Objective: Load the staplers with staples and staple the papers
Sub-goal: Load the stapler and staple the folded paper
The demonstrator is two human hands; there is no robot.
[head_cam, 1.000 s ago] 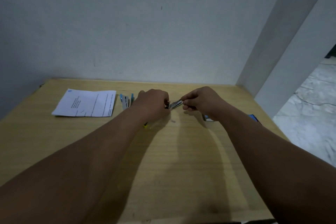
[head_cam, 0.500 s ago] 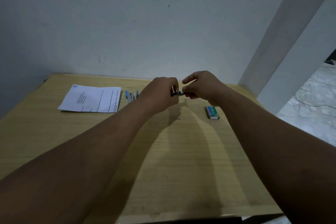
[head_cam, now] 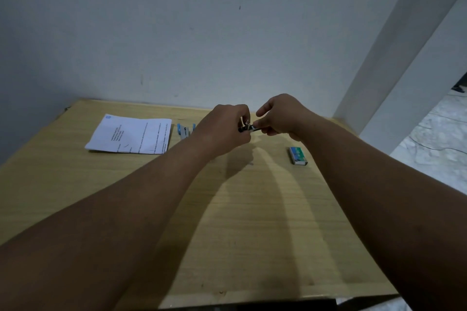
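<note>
Stapler: gripped in left hand above counter, steadied for loading; right hand pinched its metal end; papers, blue stapler, staple box lay on the counter within reach.

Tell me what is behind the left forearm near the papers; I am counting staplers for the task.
A blue stapler lies on the table right of the papers, partly covered by the left forearm. Whether another lies there is hidden.
</note>
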